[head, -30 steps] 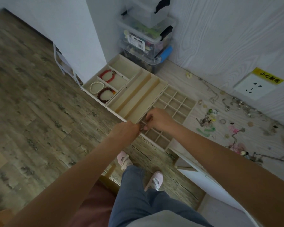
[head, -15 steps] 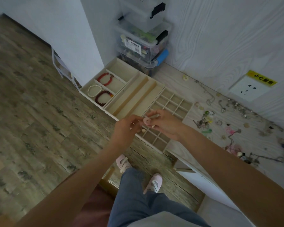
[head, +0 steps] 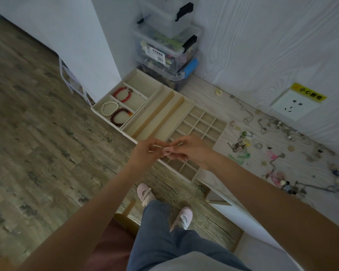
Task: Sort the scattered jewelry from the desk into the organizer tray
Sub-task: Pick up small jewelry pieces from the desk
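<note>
Both left hand (head: 145,152) and right hand (head: 192,150) pinching small pink trinket (head: 167,152) above organizer tray (head: 202,122); fumbling risks floor drop.

Stacked clear storage bins (head: 167,53), wall socket (head: 294,104) with yellow label (head: 309,92), wood-look floor (head: 37,145)

Three bracelets (head: 122,94), three stacked boxes (head: 165,53)
</note>
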The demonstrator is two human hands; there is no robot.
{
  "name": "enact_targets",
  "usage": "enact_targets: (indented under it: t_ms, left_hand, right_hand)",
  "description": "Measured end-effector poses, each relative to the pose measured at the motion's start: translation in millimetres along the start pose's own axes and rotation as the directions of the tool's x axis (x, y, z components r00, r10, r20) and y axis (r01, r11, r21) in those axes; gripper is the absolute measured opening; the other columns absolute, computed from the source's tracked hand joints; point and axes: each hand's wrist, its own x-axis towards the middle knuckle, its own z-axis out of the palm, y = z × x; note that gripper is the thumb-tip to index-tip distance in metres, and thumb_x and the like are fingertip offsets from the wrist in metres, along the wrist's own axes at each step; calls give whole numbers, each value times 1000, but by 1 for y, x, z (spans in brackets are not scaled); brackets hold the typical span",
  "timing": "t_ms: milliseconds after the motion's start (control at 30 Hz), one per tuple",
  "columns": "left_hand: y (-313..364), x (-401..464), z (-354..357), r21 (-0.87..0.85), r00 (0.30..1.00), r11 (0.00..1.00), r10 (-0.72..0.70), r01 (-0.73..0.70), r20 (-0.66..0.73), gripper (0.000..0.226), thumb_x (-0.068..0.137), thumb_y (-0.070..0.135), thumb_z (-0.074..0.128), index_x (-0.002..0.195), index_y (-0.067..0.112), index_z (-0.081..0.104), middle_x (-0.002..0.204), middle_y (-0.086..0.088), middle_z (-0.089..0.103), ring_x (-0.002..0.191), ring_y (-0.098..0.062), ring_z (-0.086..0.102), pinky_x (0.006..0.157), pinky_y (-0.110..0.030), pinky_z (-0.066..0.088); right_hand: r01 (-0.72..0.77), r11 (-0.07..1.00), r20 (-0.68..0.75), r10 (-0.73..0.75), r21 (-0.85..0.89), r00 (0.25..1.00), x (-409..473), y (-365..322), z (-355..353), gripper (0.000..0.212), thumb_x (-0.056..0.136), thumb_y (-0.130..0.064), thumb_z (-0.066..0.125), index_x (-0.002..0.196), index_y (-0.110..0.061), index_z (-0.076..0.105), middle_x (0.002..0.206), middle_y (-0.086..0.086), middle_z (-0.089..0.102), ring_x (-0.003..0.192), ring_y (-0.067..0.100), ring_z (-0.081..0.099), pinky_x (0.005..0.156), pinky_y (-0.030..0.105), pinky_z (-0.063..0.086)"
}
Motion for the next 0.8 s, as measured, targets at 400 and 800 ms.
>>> enact_targets:
  t_ms: [400,800]
  left_hand:
    - [3,0,4,-303,982,939,-185,164,-42,8,82,2,67,82,9,62,81,-11,68,74,-18,66,67,-18,56]
    - [-2,3,-3,26,992,999,-18,21,-123,11,81,11,70,88,19,68,81,0,66,81,-16,63,82,-34,52]
  right_hand:
    - [-13,999,2,13,41,1000,4,6,1,19,80,4,68,98,1,67,79,8,71,69,12,68,60,15,53]
    - [-37,994,-17,39,107,999,10,13,12,4,86,-4,64,82,-4,63,82,12,68,63,12,67,59,17,56]
